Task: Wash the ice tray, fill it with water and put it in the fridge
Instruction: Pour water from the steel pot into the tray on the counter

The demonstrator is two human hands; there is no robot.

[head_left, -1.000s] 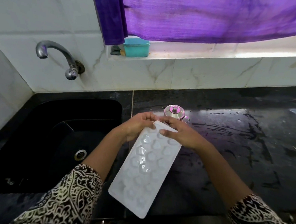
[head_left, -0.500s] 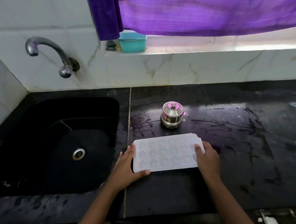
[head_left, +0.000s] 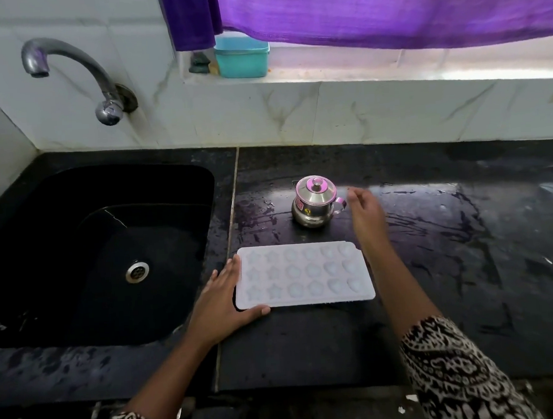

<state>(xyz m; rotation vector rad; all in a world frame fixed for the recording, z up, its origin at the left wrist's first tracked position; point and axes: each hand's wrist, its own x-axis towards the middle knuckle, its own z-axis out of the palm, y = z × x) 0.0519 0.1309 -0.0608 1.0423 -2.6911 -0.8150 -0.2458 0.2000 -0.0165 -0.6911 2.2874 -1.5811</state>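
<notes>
The white moulded plastic ice tray (head_left: pixel 303 274) now lies flat on the wet black bench (head_left: pixel 466 262), my left hand (head_left: pixel 224 296) spread against its left end, my right hand (head_left: pixel 366 213) off it, loosely open, nearing the small lidded steel pot (head_left: pixel 315 202), so filling looks next.

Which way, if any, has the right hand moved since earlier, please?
Yes: the right hand left the right end of the ice tray and moved forward, to beside the steel pot.

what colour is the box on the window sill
The box is teal, with a slightly bluer lid. It shows best, and only, in the head view.
</notes>
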